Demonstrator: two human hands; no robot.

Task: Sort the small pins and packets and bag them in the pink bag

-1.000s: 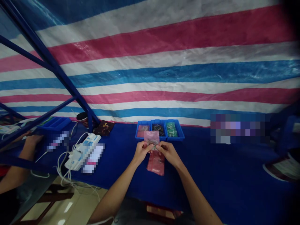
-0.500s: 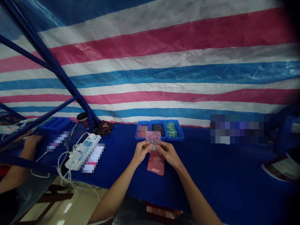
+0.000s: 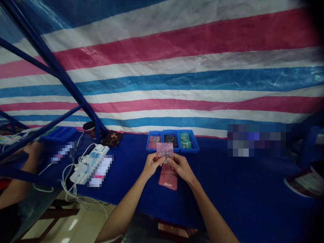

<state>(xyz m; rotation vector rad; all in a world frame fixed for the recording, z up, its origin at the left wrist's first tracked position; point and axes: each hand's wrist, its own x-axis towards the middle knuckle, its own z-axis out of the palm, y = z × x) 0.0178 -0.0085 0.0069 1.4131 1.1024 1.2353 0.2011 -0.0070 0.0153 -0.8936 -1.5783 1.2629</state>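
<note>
A clear pink plastic bag [image 3: 165, 148] is pinched between my left hand [image 3: 152, 165] and my right hand [image 3: 181, 166], with both thumbs close together on its lower part. Small contents inside the bag are too blurred to name. Under my hands, more pink bags [image 3: 168, 179] lie on the blue table. Just beyond them stand three blue bins side by side: the left bin [image 3: 149, 149] holds pink bags, the middle one dark screws [image 3: 171, 139], the right one green bags or pieces [image 3: 185, 140].
White power strips [image 3: 89, 163] with tangled cables lie at left, near a brown packet [image 3: 112, 138] and dark cup [image 3: 89, 127]. Another person's hand [image 3: 34, 150] is at far left, behind a blue frame [image 3: 68, 84]. A round container [image 3: 306, 180] stands at right.
The held pink bag has tilted slightly, and my thumbs have shifted a little on it. The other person's hand at far left has moved slightly.
</note>
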